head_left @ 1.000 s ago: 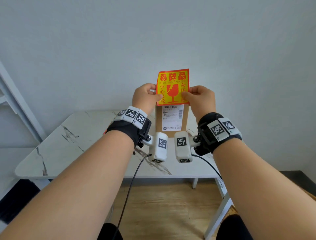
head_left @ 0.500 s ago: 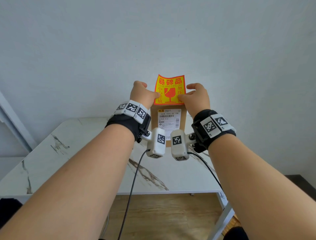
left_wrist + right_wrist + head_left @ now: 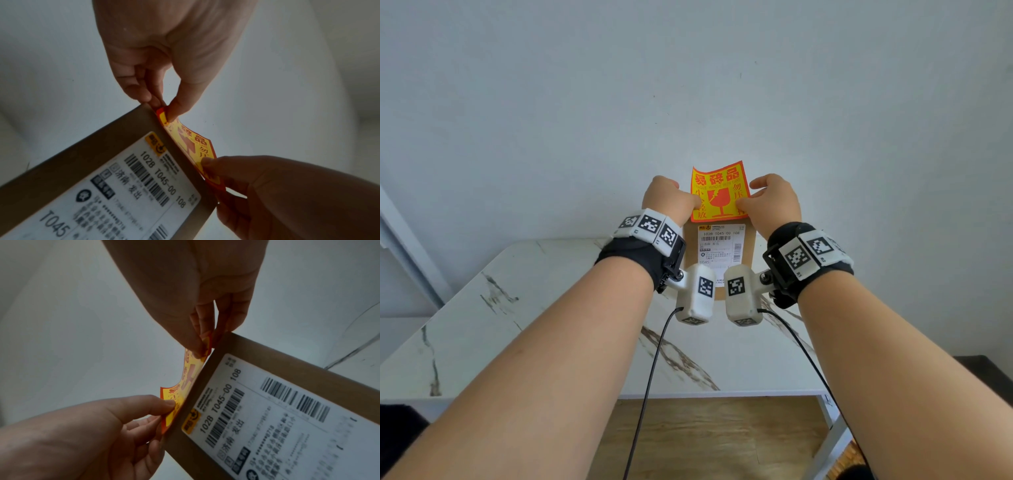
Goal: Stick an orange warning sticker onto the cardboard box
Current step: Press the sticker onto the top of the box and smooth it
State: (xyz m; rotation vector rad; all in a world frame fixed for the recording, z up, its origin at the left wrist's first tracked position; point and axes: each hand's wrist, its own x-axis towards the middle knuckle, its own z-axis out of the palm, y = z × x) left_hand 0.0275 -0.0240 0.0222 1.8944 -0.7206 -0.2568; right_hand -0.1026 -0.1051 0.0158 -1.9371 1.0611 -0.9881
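The orange and yellow warning sticker (image 3: 720, 192) stands upright, its lower edge at the top edge of the cardboard box (image 3: 691, 250). The box stands on the table with a white shipping label (image 3: 719, 245) facing me. My left hand (image 3: 693, 205) pinches the sticker's left edge between thumb and fingers. My right hand (image 3: 743, 205) pinches its right edge the same way. In the left wrist view the sticker (image 3: 193, 146) bends against the box's edge (image 3: 180, 146). The right wrist view shows the sticker (image 3: 189, 382) curved beside the box (image 3: 267, 353).
The box stands near the back of a white marble-patterned table (image 3: 517, 325), close to a plain pale wall (image 3: 688, 85). A wooden floor (image 3: 705, 438) shows below the table's front edge. Black cables (image 3: 650, 377) hang from both wrist cameras.
Both hands have carried the sticker away from me, toward the box's top edge. The head view has tilted upward and shows more wall.
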